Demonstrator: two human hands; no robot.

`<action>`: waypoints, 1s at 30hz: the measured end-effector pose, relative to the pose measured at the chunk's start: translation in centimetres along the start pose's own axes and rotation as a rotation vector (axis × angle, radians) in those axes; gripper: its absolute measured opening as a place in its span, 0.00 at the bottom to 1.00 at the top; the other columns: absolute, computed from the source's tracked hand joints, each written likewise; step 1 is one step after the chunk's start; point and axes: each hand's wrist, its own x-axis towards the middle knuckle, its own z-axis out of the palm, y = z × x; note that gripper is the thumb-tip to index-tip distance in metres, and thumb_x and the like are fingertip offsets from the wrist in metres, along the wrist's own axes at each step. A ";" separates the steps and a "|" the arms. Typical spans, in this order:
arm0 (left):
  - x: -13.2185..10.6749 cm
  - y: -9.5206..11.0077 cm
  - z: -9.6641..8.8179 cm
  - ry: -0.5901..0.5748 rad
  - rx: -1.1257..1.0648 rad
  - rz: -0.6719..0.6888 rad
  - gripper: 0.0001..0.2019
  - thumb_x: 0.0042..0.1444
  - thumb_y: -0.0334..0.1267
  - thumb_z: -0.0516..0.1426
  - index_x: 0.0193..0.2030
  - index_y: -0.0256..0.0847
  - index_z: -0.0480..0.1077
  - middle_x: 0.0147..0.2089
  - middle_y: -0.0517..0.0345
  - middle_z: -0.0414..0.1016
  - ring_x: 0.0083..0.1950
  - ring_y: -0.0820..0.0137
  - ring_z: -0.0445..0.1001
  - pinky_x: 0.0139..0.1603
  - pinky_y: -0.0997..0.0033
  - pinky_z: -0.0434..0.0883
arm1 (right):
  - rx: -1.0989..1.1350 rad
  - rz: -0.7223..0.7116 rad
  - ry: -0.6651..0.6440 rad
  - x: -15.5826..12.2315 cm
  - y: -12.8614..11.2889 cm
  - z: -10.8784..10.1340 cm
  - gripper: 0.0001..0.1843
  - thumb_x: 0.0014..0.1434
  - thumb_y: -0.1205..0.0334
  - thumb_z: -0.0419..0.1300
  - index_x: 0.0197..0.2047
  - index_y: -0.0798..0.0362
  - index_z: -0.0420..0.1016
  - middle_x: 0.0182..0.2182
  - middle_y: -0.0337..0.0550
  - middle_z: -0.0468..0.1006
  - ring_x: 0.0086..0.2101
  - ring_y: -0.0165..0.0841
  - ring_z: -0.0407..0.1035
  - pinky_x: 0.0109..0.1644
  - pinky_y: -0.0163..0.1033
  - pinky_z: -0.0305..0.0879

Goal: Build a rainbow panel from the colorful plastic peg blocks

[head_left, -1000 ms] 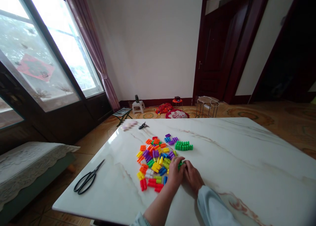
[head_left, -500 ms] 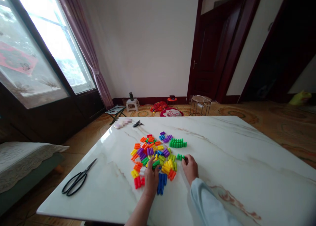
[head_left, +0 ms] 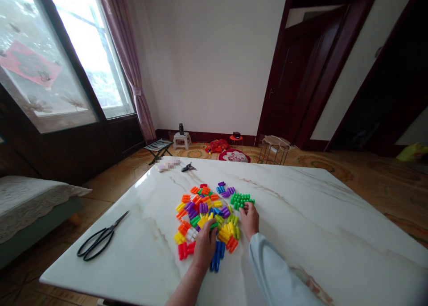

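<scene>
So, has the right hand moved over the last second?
Yes. The right hand has slid forward, away from the person, to the green block cluster, which it earlier lay well short of.

hands 2: left hand (head_left: 203,249), right hand (head_left: 249,218) | scissors (head_left: 100,240) 1 | table (head_left: 317,225) 1 | green block cluster (head_left: 241,200) 1

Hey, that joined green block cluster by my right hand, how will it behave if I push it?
The green cluster looks like small plastic pieces, so probably light and stiff. On the glossy marble table it would likely slide rather than roll, lying flat as a slab. A hard shove might pop pieces apart.
</scene>
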 end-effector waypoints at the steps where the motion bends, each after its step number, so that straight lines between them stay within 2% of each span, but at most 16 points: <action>1: 0.0 0.1 0.0 0.002 -0.002 0.000 0.11 0.59 0.38 0.51 0.47 0.43 0.70 0.45 0.52 0.78 0.47 0.63 0.76 0.50 0.62 0.72 | 0.003 -0.004 0.006 -0.1 0.0 0.0 0.11 0.54 0.58 0.53 0.36 0.54 0.70 0.30 0.47 0.74 0.30 0.35 0.69 0.36 0.40 0.68; 6: 0.0 0.5 -0.2 -0.005 -0.005 0.015 0.11 0.60 0.38 0.51 0.47 0.43 0.70 0.44 0.52 0.77 0.45 0.64 0.76 0.48 0.63 0.72 | 0.008 -0.057 -0.022 -0.9 0.0 -0.3 0.09 0.54 0.63 0.50 0.31 0.52 0.70 0.31 0.46 0.72 0.34 0.35 0.67 0.42 0.41 0.67; 15: 0.0 1.2 -0.8 -0.028 0.057 0.135 0.12 0.58 0.31 0.49 0.47 0.42 0.67 0.44 0.51 0.72 0.47 0.65 0.73 0.48 0.65 0.71 | 0.031 -0.109 -0.130 -1.1 -0.2 0.0 0.16 0.51 0.67 0.49 0.37 0.55 0.76 0.38 0.50 0.76 0.40 0.38 0.70 0.48 0.43 0.67; 19: -0.1 0.7 -0.6 0.022 0.091 0.114 0.15 0.57 0.30 0.49 0.51 0.41 0.64 0.48 0.48 0.71 0.50 0.62 0.72 0.50 0.61 0.71 | 0.048 -0.105 -0.155 -0.9 0.0 -0.2 0.17 0.51 0.68 0.49 0.39 0.56 0.78 0.40 0.51 0.77 0.42 0.39 0.71 0.50 0.44 0.66; 22: -0.3 0.1 -0.2 0.031 0.093 0.072 0.19 0.57 0.31 0.50 0.55 0.40 0.61 0.51 0.47 0.71 0.52 0.62 0.71 0.51 0.59 0.71 | 0.066 -0.084 -0.149 -1.0 -0.2 -0.6 0.16 0.52 0.66 0.49 0.39 0.57 0.77 0.39 0.52 0.76 0.40 0.39 0.71 0.48 0.44 0.68; 26: -0.4 -0.3 0.1 0.017 0.072 0.035 0.19 0.57 0.33 0.51 0.56 0.40 0.61 0.52 0.47 0.72 0.51 0.63 0.73 0.50 0.61 0.72 | 0.090 -0.066 -0.128 -2.8 -2.3 -1.5 0.16 0.59 0.61 0.48 0.42 0.57 0.75 0.39 0.52 0.75 0.37 0.37 0.71 0.44 0.43 0.70; 30: -0.3 -0.2 0.0 0.005 0.036 0.034 0.16 0.58 0.33 0.50 0.53 0.40 0.65 0.50 0.49 0.74 0.50 0.64 0.74 0.50 0.61 0.73 | 0.214 -0.169 -0.297 -5.9 -5.9 -2.0 0.17 0.62 0.61 0.50 0.50 0.53 0.72 0.44 0.50 0.75 0.43 0.36 0.70 0.48 0.40 0.69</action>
